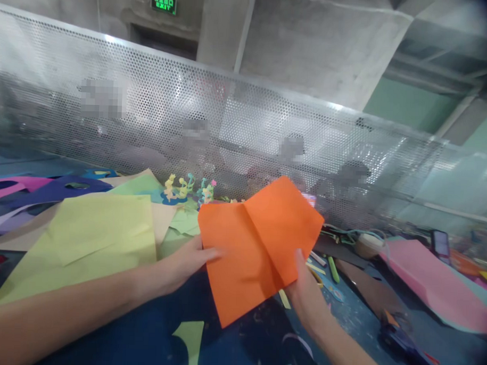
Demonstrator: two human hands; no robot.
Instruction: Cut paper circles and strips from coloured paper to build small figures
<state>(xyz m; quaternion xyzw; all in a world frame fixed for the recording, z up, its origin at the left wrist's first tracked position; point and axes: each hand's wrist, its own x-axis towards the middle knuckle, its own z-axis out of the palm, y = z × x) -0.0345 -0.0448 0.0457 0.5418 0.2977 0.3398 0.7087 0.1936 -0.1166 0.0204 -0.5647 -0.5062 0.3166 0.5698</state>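
Observation:
A sheet of orange paper (241, 257), creased down its middle, is held up above the blue table. My left hand (190, 260) grips its left edge, thumb on the front face and fingers behind. On the lower right edge my right hand (303, 288) pinches the sheet the same way, its other fingers hidden behind. Below the sheet lies a green paper scrap (192, 340). To the left, a large yellow-green sheet (106, 231) rests under my left forearm.
Scissors (405, 342) with dark handles lie at the right, near a brown sheet (370, 285) and a pink sheet (435, 279). Small colourful figures (179, 188) stand at the back. A perforated metal screen (150, 110) borders the table, with people behind it.

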